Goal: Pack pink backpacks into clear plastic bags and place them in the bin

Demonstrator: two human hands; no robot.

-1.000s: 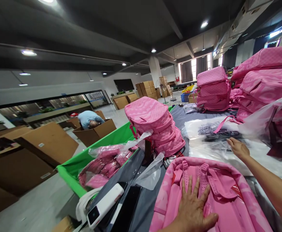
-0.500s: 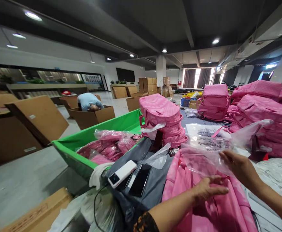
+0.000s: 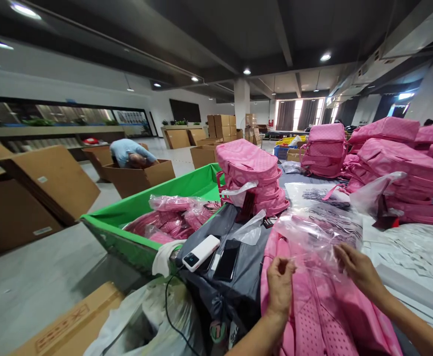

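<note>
A pink backpack (image 3: 312,316) lies flat on the table right in front of me. Over its top end I hold a clear plastic bag (image 3: 320,232) printed with dark lettering. My left hand (image 3: 280,284) pinches the bag's near left edge. My right hand (image 3: 357,269) grips its right edge with closed fingers. The bag hangs crumpled between the two hands, just above the backpack.
A white power bank (image 3: 201,252) and a black phone (image 3: 228,259) lie on grey cloth to the left. A green bin (image 3: 134,217) holds bagged pink backpacks. Stacks of pink backpacks (image 3: 394,163) stand behind and right. A person (image 3: 129,152) bends into a cardboard box (image 3: 142,178).
My left hand left the backpack's surface and took the bag's edge. My right hand pulled the plastic bag from the table toward me, over the backpack. The view swung downward.
</note>
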